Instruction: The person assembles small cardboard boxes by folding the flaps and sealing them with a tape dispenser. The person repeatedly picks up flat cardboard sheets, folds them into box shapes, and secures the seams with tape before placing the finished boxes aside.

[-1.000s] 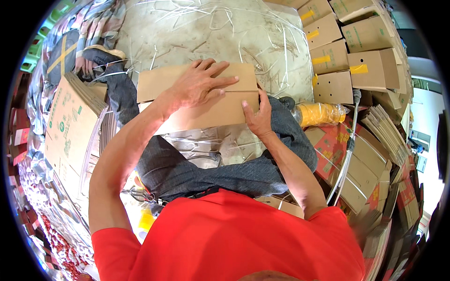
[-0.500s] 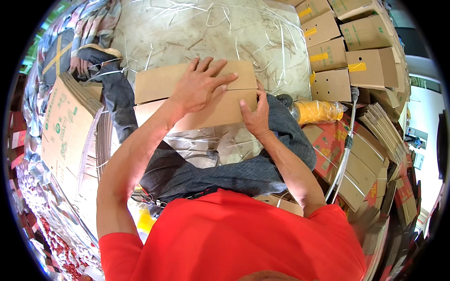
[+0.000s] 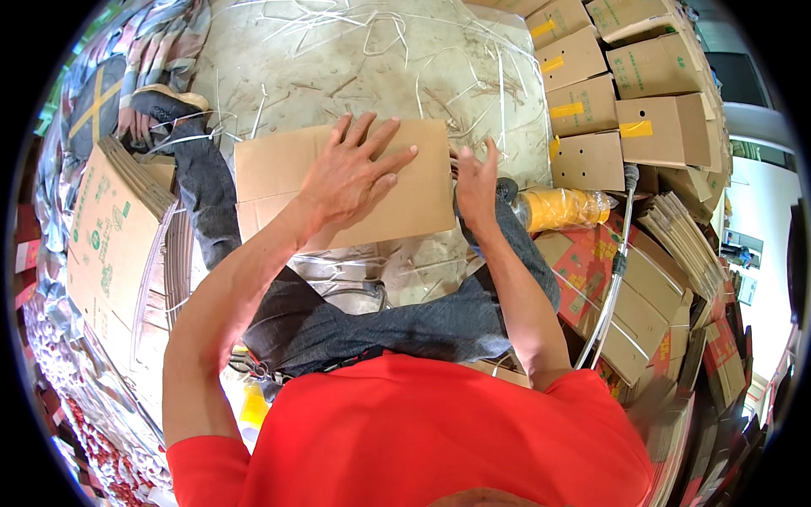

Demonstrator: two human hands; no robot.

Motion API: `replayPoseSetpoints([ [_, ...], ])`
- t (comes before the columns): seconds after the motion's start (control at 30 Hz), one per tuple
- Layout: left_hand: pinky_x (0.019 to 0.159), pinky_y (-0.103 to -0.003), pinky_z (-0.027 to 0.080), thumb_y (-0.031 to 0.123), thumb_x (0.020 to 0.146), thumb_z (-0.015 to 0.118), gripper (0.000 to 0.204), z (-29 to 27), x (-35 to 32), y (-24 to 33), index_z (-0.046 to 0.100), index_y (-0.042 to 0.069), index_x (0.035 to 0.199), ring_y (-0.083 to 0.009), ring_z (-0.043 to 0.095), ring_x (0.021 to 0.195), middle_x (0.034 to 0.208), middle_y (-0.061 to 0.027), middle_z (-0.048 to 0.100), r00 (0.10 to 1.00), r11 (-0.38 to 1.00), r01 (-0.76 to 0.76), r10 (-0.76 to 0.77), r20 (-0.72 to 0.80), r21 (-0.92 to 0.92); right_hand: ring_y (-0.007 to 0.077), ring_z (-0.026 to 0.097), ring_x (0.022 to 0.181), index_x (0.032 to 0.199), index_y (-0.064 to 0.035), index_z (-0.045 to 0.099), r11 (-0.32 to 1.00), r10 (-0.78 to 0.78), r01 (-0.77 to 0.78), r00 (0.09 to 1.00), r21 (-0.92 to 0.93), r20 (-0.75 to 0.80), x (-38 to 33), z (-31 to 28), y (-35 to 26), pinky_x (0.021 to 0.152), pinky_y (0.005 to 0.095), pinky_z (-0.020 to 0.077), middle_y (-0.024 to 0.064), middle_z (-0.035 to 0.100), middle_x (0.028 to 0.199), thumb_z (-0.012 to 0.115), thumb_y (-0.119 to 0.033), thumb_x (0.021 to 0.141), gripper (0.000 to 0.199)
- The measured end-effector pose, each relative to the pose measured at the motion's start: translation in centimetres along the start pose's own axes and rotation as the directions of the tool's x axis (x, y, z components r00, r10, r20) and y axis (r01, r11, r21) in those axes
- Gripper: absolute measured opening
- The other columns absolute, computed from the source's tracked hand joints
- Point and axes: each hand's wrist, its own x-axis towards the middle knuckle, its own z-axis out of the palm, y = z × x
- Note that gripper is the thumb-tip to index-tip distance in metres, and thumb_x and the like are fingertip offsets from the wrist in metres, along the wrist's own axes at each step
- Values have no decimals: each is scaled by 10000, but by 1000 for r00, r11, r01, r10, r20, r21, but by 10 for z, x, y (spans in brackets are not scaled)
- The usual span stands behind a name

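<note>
A plain brown cardboard box (image 3: 279,182) rests between my bent legs, its upper face looking up at me. My left hand (image 3: 351,173) lies flat across it with the fingers spread. Just off the box's right edge is my right hand (image 3: 477,186), its fingers apart and pointing away from me. Some of its fingertips are partly hidden near that edge, so whether they touch the box I cannot tell.
At the left stands a strapped bundle of flat cartons (image 3: 110,237). Stacked boxes with yellow tape (image 3: 583,110) rise at the far right. Yellow tape rolls in plastic (image 3: 566,207) and a metal pole (image 3: 621,262) lie beside my right leg. White strapping (image 3: 384,29) litters the floor.
The dark gap across the box's upper face is gone; the face now looks nearly continuous. My right hand has left the box's edge and moved slightly right. My left hand stays on top.
</note>
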Motion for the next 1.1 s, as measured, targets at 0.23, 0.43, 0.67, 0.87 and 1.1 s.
replayPoseSetpoints([
  [0.23, 1251, -618, 208, 304, 1023, 545, 480, -6, 2, 3, 564, 258, 1501, -450, 344, 1485, 1622, -179, 406, 1000, 1000, 22, -22, 1, -20, 184, 652, 863, 1052, 22, 657, 932, 22, -38, 999, -360, -48, 41, -25, 40, 819, 339, 520, 142, 737, 981, 545, -173, 1050, 225],
  [0.43, 1254, -601, 215, 333, 1023, 544, 490, -3, 2, 2, 560, 265, 1508, -435, 350, 1499, 1633, -157, 409, 1000, 1000, 8, -8, -22, -16, 366, 634, 1171, 1431, 26, 532, 749, -223, 28, 952, -661, -212, 31, -52, 79, 991, 425, 488, 236, 647, 1318, 527, -324, 1080, 496],
  [0.67, 1256, -580, 224, 382, 1032, 534, 484, 13, -14, -5, 565, 283, 1505, -394, 372, 1501, 1637, -120, 419, 996, 999, 46, -46, -74, 4, 211, 629, 1081, 1363, 56, 587, 929, 353, -292, 887, -229, 299, -22, 10, -5, 940, 362, 504, 137, 682, 1235, 493, -393, 1107, 526],
  [0.87, 1259, -557, 239, 362, 1027, 560, 476, -11, -42, 3, 594, 188, 1469, -387, 380, 1490, 1606, -162, 441, 957, 993, 83, -102, -270, -78, 210, 640, 1081, 1385, 34, 579, 914, 386, -340, 897, -222, 215, -21, 10, 3, 933, 361, 521, 131, 666, 1269, 468, -412, 1115, 533],
  [1.1, 891, -500, 499, 103, 837, 746, 275, -29, -278, 25, 698, 50, 1102, -389, 623, 977, 997, -165, 654, 308, 575, 703, -777, -549, -419, 234, 636, 1145, 1382, 18, 564, 929, 368, -356, 870, -99, 328, -26, 4, -4, 964, 366, 524, 131, 631, 1310, 409, -418, 1132, 526],
])
